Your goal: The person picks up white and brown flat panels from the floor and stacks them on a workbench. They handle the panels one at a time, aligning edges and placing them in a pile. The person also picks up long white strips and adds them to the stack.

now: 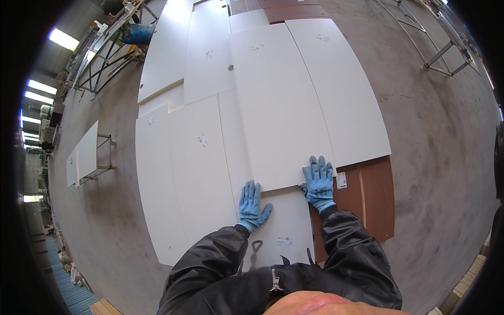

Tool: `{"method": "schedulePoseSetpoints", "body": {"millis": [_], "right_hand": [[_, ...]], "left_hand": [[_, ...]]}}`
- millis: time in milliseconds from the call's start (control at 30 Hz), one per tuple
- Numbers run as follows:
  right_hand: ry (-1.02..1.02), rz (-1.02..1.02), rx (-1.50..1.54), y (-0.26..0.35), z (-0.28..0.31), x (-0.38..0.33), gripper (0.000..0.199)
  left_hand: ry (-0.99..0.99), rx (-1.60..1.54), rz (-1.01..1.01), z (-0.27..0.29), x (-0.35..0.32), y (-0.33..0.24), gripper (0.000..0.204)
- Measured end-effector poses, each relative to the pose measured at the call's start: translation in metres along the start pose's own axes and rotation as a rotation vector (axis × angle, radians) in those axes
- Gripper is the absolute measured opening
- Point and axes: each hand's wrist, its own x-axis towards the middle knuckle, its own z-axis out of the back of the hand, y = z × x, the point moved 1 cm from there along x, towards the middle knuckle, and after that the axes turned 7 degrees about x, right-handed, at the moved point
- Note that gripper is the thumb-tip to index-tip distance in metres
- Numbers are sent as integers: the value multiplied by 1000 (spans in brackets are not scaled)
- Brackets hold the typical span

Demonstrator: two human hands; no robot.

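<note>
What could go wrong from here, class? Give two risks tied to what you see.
The right hand rests at the near edge of the middle white panel; it could be pinched if that panel slips.

A brown board juts from beneath the right-hand white panel, so its exposed corner might get knocked.

You've got bright strips of light [64, 39] off to your left! Ahead right, a metal frame [439, 55] stands on grey floor [425, 173]

Left glove [253, 210], right glove [319, 184] both blue, dark print [321, 192] on right — glossy black jacket [226, 291], wrinkled sleeves [349, 241] — silver zipper pull [275, 282].
</note>
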Motion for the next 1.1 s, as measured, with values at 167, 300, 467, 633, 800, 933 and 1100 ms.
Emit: {"method": "schedulePoseSetpoints", "body": {"millis": [167,300,467,633,800,933,1100], "right_hand": [[-12,3,10,-2,-1,1,73],[-31,8,18,-3,-1,3,72],[-28,4,16,-3,-1,5,71],[-14,4,9,-5,-2,6,69],[-63,15,35,-5,-2,8,69],[-26,-1,13,-5,-1,9,67],[-29,-4,22,-5,-1,11,67]], "left_hand": [[-11,9,-14,0,0,-1,91],[5,24,-20,2,-1,-2,90],[2,42,-34,4,0,-3,91],[0,48,-40,3,0,-3,91],[9,55,-33,2,-1,-3,90],[7,58,-36,1,-1,-3,90],[7,61,-37,-1,-1,-1,90]]}}
